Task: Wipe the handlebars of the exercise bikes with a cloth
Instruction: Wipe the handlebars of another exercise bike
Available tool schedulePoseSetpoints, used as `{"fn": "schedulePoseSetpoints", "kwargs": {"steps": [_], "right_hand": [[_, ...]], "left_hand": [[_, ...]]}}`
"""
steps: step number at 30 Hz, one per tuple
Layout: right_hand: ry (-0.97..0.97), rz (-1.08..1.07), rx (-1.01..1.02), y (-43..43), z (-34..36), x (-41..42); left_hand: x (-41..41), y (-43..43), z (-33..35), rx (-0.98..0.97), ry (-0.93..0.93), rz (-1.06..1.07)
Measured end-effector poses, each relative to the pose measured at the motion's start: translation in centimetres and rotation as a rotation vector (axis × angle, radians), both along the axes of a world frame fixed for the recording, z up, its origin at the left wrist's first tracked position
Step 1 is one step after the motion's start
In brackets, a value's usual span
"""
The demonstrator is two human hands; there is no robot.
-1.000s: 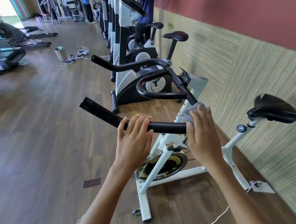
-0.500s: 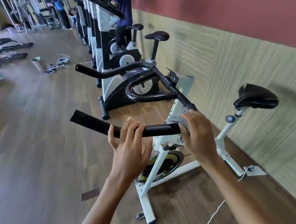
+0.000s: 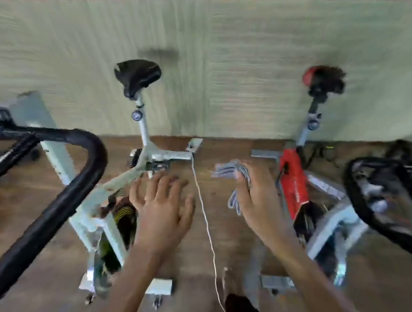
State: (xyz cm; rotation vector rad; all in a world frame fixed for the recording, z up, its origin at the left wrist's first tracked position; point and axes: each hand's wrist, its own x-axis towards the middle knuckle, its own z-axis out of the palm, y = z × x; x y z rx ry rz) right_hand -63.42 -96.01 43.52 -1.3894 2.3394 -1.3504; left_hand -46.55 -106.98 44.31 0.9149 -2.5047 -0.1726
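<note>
Left hand: the left hand [image 3: 163, 210] is in the air at centre frame, back to the camera; its fingers [image 3: 152, 186] are spread and straight and hold nothing.
Right hand: the right hand [image 3: 259, 198], just right of centre, has its fingers curled around the grey cloth [image 3: 227, 170].
Cloth: it is bunched at the right fingertips, with one end sticking out to the left and another hanging below the palm, touching neither bike.
White bike: the white bike [image 3: 145, 136] stands left of centre, with its black saddle [image 3: 139, 75] toward the wall [image 3: 242, 76].
White bike handlebar: the black handlebar [image 3: 54, 210] curves across the left of the frame, well apart from both hands.
Red bike: the red bike [image 3: 293, 180] is at right, and its blurred dark handlebar loop [image 3: 352, 182] is at far right.
Floor: the wooden floor [image 3: 233, 241] has a thin white cord [image 3: 204, 213] running down it between the hands.
</note>
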Motion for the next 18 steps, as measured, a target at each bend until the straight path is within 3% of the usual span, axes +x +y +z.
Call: {"fn": "schedulePoseSetpoints", "kwargs": {"steps": [6, 8, 13, 18], "right_hand": [[0.116, -0.546, 0.038, 12.9, 1.4, -1.3], [0.210, -0.696, 0.034, 15.8, 2.6, -1.4], [0.239, -1.055, -0.058, 20.8, 3.9, -2.3], [0.138, -1.136, -0.046, 20.0, 1.2, -4.2]], "left_hand": [[-11.4, 4.2, -1.9, 0.028, -0.006, -0.431], [-14.9, 6.2, -1.9, 0.054, -0.008, -0.579], [-21.8, 10.2, -2.1, 0.150, -0.099, -0.915], [-27.0, 11.8, -2.3, 0.165, -0.107, -1.087]]}}
